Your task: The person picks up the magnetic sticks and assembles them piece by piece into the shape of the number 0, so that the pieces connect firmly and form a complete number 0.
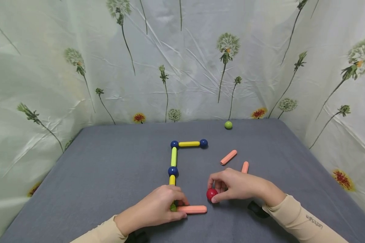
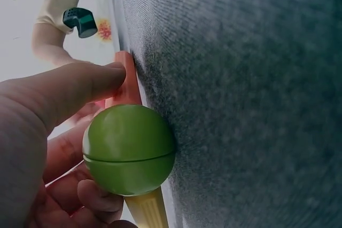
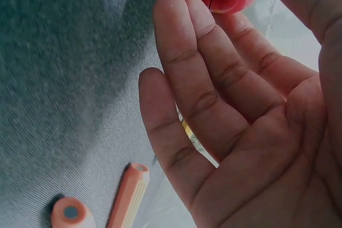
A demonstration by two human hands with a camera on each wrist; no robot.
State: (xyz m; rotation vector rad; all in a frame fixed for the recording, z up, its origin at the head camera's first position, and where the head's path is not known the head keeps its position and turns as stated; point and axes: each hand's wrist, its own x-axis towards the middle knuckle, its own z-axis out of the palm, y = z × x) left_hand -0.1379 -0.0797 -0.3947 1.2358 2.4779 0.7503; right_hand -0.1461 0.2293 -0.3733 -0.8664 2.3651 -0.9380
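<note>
My left hand grips an orange building rod, thumb on one side and fingers on the other. One end of this rod meets a green ball, and a yellow rod runs from the same ball. Between the thumb and fingertips of my right hand is a red ball, just beyond the orange rod's free end. From the left hand, the chain continues away through a blue ball, a lime rod, a corner blue ball, another yellow rod and an end blue ball.
Two loose orange rods lie beyond my right hand: one slanted rod and one partly hidden rod. A lone lime-green ball sits at the far edge of the grey tabletop. Behind hangs a dandelion-print curtain.
</note>
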